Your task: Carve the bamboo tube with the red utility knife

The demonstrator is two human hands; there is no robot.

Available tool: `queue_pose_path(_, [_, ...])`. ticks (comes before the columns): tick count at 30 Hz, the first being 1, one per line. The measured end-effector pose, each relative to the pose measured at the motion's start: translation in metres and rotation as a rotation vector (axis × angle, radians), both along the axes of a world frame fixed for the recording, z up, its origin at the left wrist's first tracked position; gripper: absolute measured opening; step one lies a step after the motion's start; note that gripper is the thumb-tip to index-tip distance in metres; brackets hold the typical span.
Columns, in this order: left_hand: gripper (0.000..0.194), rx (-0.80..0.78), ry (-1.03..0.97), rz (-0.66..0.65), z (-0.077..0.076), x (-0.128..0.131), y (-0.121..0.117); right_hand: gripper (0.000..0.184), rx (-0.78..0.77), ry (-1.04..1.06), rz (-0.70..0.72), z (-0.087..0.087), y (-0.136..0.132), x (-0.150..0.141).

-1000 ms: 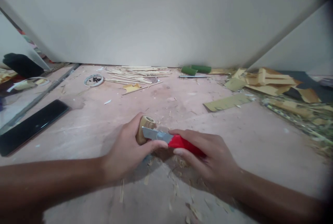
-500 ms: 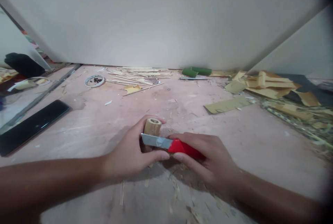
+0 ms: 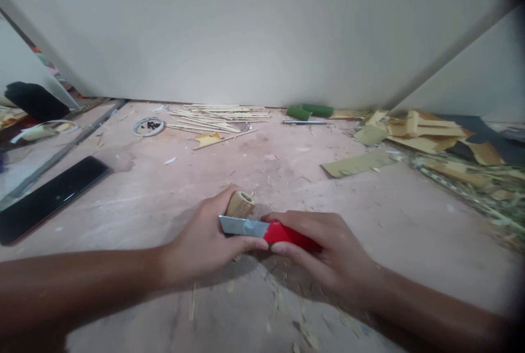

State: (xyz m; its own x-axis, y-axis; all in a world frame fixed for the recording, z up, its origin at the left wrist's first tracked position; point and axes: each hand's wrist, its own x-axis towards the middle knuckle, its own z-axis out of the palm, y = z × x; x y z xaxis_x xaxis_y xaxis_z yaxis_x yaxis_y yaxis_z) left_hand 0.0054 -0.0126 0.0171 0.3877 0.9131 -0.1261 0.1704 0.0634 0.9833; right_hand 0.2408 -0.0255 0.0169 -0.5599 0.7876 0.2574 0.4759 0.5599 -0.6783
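Note:
My left hand (image 3: 205, 232) is wrapped round a short, hollow bamboo tube (image 3: 240, 205), whose open end faces up and tilts slightly right. Its lower part is hidden behind the blade and my fingers. In my right hand (image 3: 328, 249) is a red-handled utility knife (image 3: 287, 232), its wide blade pointing left across the front of the tube. My left thumb lies along the lower edge of the blade, with its tip close to the red handle. Pale shavings (image 3: 305, 334) are scattered on the work surface (image 3: 143, 309) below my hands.
A black phone (image 3: 53, 200) lies at left. Toward the back are a round lid (image 3: 148, 127) with dark bits, thin sticks (image 3: 217, 117), green tubes (image 3: 315, 110) and a pen (image 3: 305, 122). Sandpaper (image 3: 356, 163), crumpled brown paper (image 3: 426, 131) and a shavings pile (image 3: 484, 189) occupy the right.
The bamboo tube has tipped upright, then leaned right again, in my left hand. The knife blade has slid down along the tube, and both hands stay close together.

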Motion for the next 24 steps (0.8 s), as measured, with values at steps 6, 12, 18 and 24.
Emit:
queue_pose_path(6, [0.043, 0.004, 0.014, 0.067, -0.0007, 0.0022, -0.0001, 0.024, 0.082, -0.009, -0.06, -0.0043, -0.0018, -0.0017])
queue_pose_path(12, [0.044, -0.004, -0.028, 0.187, -0.003, 0.0055, 0.0004, 0.025, 0.154, -0.002, -0.163, -0.007, -0.0033, -0.0054])
queue_pose_path(18, [0.042, -0.052, -0.09, 0.229, -0.0007, 0.0092, -0.0017, 0.027, 0.201, -0.035, -0.188, -0.0077, -0.0049, -0.0056])
queue_pose_path(24, [0.039, -0.038, -0.074, 0.193, -0.0007, 0.0072, -0.0005, 0.024, 0.079, -0.007, -0.197, -0.0046, -0.001, -0.005])
